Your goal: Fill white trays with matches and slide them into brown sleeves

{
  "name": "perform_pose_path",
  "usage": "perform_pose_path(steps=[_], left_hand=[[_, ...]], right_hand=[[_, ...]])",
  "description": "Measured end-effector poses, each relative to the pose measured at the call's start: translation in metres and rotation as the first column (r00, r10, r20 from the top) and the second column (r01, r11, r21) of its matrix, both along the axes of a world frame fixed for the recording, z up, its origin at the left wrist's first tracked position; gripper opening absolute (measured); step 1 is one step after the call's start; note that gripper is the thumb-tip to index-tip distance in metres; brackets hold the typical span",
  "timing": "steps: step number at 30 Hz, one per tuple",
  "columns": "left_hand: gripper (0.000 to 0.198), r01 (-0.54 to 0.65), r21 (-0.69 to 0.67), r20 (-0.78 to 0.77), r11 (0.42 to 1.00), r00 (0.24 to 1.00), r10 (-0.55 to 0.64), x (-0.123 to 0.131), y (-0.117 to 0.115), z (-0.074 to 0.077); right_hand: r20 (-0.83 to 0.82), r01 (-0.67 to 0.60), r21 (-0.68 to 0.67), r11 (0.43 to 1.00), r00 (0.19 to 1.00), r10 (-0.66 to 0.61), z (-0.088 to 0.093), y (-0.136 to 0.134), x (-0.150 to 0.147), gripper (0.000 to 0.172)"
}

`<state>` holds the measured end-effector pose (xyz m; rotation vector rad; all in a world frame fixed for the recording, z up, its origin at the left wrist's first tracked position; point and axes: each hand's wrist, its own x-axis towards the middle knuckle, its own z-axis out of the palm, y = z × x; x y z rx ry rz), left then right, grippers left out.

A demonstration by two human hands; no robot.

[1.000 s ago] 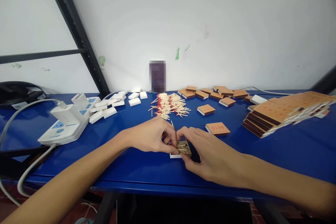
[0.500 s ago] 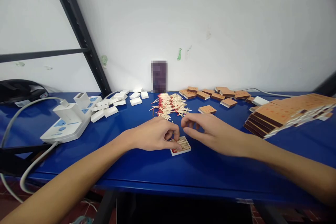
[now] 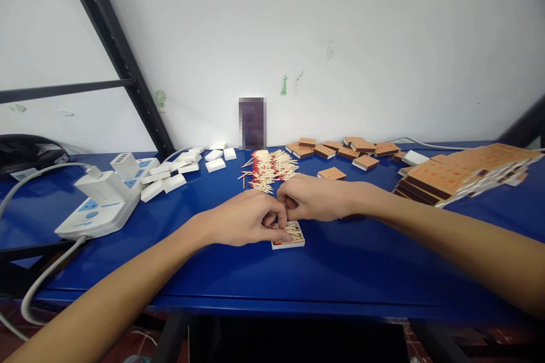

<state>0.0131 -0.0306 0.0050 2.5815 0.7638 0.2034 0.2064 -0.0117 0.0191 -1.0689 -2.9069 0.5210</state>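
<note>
One white tray (image 3: 289,245) of matches (image 3: 294,232), left hand (image 3: 249,217) curled into it, right hand (image 3: 317,198) curled alongside, grips unclear

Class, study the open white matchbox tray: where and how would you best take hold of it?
Probably pinch the tray by its long near and far walls at the right end, coming from the right: the left grip is over the left end, the right grip by the far side. The open top, with matches inside, suggests keeping it level.
</note>
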Motion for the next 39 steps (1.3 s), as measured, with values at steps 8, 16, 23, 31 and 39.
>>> perform_pose_path(steps=[8,16,23,31,39], left_hand=[[0.024,-0.021,0.097,0.076,0.995,0.997,0.014,0.0,0.001,-0.003],[0.035,-0.06,0.117,0.076,0.991,0.996,0.052,0.0,0.0,-0.001],[0.05,0.004,0.236,-0.121,0.972,0.992,0.026,-0.005,-0.005,0.006],[0.043,0.04,0.27,-0.071,0.962,0.997,-0.021,-0.009,-0.003,0.004],[0.031,0.069,0.239,-0.061,0.969,0.997,-0.056,-0.006,-0.003,-0.001]], right_hand=[[-0.166,0.151,-0.059,0.987,0.973,-0.159,-0.003,-0.009,0.038,0.01],[-0.069,-0.027,0.044,0.999,0.997,0.03,-0.008,-0.015,0.035,0.019],[-0.04,-0.068,0.001,0.998,0.997,0.068,-0.016,-0.014,0.041,0.026],[-0.181,0.035,0.102,0.994,0.983,-0.016,-0.002,-0.043,0.035,0.022],[-0.118,0.035,0.153,0.988,0.993,-0.017,-0.015,-0.062,0.02,0.019]])
